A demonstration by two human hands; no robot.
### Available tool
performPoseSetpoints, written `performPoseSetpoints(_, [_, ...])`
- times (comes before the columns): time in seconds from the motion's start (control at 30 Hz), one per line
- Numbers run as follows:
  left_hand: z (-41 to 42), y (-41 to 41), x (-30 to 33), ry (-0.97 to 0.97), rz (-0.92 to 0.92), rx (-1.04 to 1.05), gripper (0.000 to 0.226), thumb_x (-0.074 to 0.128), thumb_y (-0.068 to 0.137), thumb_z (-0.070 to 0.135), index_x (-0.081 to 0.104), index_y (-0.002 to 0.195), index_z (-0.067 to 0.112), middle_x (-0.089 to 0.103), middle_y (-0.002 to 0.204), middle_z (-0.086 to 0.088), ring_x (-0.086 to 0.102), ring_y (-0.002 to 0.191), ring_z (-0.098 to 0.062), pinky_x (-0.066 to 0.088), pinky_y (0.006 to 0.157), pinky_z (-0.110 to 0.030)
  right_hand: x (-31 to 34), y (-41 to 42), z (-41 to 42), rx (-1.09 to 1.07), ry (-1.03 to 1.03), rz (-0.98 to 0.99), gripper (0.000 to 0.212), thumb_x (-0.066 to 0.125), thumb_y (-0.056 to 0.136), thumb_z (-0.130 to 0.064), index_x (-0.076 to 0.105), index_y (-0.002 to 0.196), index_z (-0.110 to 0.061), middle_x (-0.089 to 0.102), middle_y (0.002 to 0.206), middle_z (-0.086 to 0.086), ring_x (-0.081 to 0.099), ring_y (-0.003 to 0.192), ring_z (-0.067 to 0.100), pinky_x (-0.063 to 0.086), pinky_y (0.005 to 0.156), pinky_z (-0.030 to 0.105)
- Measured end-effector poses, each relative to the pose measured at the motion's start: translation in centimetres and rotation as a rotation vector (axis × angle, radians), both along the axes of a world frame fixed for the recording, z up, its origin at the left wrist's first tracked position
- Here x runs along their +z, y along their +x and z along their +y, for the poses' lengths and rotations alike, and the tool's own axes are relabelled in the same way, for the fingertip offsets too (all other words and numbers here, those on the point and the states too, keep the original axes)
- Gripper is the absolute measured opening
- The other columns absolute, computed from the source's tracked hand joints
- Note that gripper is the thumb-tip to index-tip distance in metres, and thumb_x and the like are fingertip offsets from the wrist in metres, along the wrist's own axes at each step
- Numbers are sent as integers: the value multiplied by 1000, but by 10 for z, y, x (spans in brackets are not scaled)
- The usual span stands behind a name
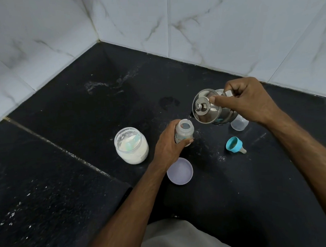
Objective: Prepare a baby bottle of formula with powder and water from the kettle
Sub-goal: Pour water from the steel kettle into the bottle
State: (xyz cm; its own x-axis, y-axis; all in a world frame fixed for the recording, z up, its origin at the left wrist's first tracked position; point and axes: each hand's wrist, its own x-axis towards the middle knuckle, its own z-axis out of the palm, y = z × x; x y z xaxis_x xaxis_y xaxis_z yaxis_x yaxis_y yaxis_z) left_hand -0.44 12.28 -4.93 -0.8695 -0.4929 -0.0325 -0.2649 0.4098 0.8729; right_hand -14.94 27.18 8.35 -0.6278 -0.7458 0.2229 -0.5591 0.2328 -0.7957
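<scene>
On the black bench, in the tiled corner, our left hand wraps around the open baby bottle, which stands upright. Our right hand grips the handle of the steel kettle, thumb pressing its lid, tilted with the spout over the bottle's mouth. The powder jar stands open just left, its lilac lid nearer us. The blue teat ring lies to the right, beside a clear cap.
</scene>
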Motion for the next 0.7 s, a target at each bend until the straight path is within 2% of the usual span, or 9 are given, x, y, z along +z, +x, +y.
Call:
performPoseSetpoints(0.33, [-1,2,0,9,16,-39,60,74,82,21,44,135,19,55,134,1,50,123,-13,41,108,-37,-4,-3,1,10,-7,-23,41,74,83,-23,51,60,3,46,46,-7,39,43,7,30,44,11])
performPoseSetpoints(0.43, [-1,3,-1,10,6,-47,60,73,84,20,43,136,19,54,136,1,49,126,-14,40,109,-38,-5,-1,1,19,-4,-25,41,73,84,-23,52,61,4,46,47,-3,39,43,5,29,45,9])
performPoseSetpoints(0.57, [-1,4,-2,12,2,-49,60,72,85,21,42,137,21,53,137,2,48,127,-14,39,110,-39,-6,-1,2,17,0,-34,37,73,85,-19,51,58,-5,47,44,-11,40,41,4,30,45,7])
performPoseSetpoints(0.7, [-2,3,-2,15,-9,-55,61,71,85,21,41,138,20,52,139,1,47,128,-15,39,110,-38,-5,-2,2,15,1,-31,35,72,85,-19,52,60,-5,49,46,-10,42,42,4,32,45,7])
